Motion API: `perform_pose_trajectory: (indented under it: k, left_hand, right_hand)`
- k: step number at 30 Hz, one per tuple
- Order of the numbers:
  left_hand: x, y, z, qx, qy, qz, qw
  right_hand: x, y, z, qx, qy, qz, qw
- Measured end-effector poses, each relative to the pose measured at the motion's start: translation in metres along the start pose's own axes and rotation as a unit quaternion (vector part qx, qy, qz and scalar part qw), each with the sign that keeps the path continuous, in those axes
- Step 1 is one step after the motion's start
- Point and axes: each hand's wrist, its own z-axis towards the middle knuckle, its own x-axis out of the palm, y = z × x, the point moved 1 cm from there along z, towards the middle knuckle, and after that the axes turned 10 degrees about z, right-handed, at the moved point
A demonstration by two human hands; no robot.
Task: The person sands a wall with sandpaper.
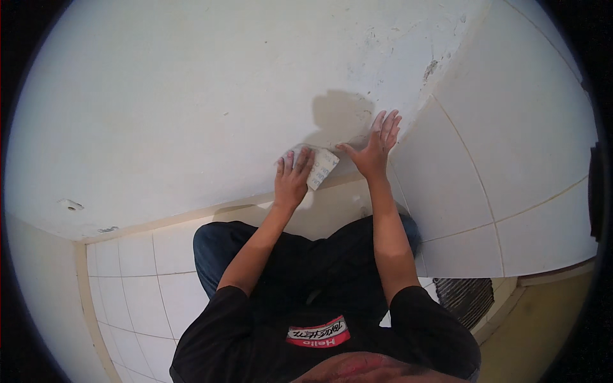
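Observation:
My left hand (292, 182) presses a folded piece of sandpaper (324, 167) against the white wall (191, 108), low down and close to its bottom edge. The sheet's pale printed backing sticks out to the right of the fingers. To the right of it, my right hand (375, 152) is open, its fingers spread and pointing up along the wall near the tiled corner. Nothing shows in that hand. Pale dust whitens its fingertips. Whether the right palm touches the wall I cannot tell.
White tiles (447, 185) cover the side wall on the right. Chipped, rough plaster (430, 70) marks the wall near that corner. A small socket-like fitting (71, 205) sits low at the left. Behind my right arm lies a dark ribbed mat (464, 301). White tiled floor (137, 281) spreads to the left.

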Motion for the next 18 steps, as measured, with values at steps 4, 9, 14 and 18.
perform_pose_trajectory:
  k: [4,9,14,18]
  left_hand:
    - [-0.021,0.015,0.019,-0.037,-0.051,-0.012,0.998]
    - [-0.036,0.014,0.026,-0.054,-0.071,-0.006,0.996]
    - [-0.018,0.001,0.012,-0.028,-0.026,0.026,0.999]
    - [-0.004,-0.007,0.002,0.006,0.0,0.003,1.0]
  right_hand:
    - [0.0,0.0,-0.001,0.021,0.01,-0.007,1.0]
    - [0.0,-0.003,-0.001,0.008,0.0,-0.01,1.0]
    - [0.001,0.001,0.0,0.019,0.009,0.006,1.0]
    - [0.002,-0.002,0.0,0.013,-0.011,0.039,0.999]
